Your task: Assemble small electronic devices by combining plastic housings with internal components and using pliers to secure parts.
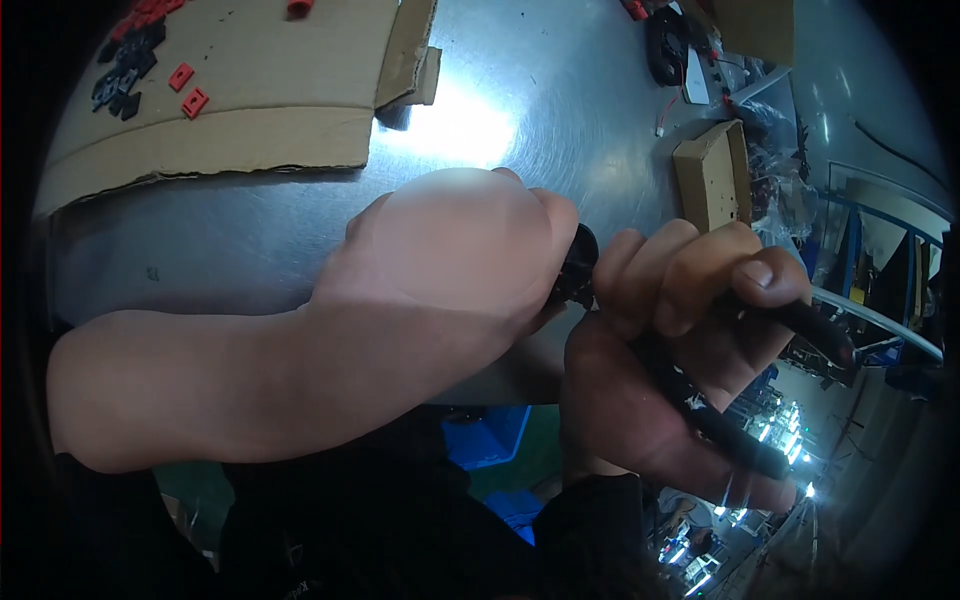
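Note:
My left hand (455,240) is closed in a fist, its back toward me, above the front part of the metal table. A shiny black piece (579,262) sticks out at the thumb side of that fist; its kind is hidden. Close beside it, my right hand (660,340) grips black-handled pliers (715,420). The two handles stand spread apart, one lying across the palm, the other under the fingertips. The jaws are out of sight behind the fingers, so I cannot tell whether they touch the black piece.
An open cardboard box (270,75) lies at the back left, with small red parts (195,102) and a heap of black parts (130,75). A smaller carton (712,175) and a black fan (668,45) are at the right. Blue bins (487,437) stand below the table edge.

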### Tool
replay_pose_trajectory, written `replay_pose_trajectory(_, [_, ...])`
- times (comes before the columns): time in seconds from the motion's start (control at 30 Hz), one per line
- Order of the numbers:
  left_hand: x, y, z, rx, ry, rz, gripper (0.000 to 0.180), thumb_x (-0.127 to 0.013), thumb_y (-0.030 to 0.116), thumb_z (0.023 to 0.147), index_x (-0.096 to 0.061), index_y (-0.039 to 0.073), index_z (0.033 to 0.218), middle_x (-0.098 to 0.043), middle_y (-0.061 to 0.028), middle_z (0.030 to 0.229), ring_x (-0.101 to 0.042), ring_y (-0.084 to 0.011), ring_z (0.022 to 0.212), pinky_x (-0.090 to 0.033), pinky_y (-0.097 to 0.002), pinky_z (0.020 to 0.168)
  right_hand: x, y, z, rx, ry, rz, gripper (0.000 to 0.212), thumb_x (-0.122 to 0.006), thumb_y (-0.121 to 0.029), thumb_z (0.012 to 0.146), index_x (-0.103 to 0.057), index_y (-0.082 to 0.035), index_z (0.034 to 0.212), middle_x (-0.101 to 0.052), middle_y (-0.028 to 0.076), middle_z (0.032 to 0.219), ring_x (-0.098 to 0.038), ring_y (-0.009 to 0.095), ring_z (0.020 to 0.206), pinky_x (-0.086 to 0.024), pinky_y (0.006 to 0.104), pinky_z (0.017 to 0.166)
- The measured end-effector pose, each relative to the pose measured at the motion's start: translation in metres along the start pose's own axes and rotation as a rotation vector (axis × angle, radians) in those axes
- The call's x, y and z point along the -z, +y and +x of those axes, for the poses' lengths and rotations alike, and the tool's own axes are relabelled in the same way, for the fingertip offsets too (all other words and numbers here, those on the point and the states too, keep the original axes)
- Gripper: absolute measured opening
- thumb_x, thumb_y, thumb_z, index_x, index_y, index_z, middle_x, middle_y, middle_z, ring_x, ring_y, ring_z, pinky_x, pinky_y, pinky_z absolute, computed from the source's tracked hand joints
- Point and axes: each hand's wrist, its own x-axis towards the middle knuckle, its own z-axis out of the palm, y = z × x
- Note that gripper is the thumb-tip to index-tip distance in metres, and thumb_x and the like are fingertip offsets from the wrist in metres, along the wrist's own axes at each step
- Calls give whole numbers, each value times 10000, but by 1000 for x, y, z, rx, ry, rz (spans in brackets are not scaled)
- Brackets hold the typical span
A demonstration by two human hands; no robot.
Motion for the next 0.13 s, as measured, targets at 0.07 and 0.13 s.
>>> replay_pose_trajectory(0.07, [0, 1, 0, -1, 7, 7, 542, -810, 437, 781, -546, 93, 1105, -551, -56, 868, -642, -193, 701, -501, -318, 542, -1, -1, 0, -32, 21, 23, 1010, -596, -943, 722, -503, -73, 1228, -448, 45, 846, -407, 142, 654, -324, 311, 570])
replay_pose_trajectory(0.13, [-1, -1, -2, 5, 7, 17, 540, -811, 438, 780, -546, 96, 1103, -552, -54, 870, -642, -191, 702, -501, -317, 543, -1, 5, -1, 8, -2, -21, 993, -593, -935, 735, -495, -81, 1231, -450, 52, 851, -409, 147, 662, -329, 316, 576])
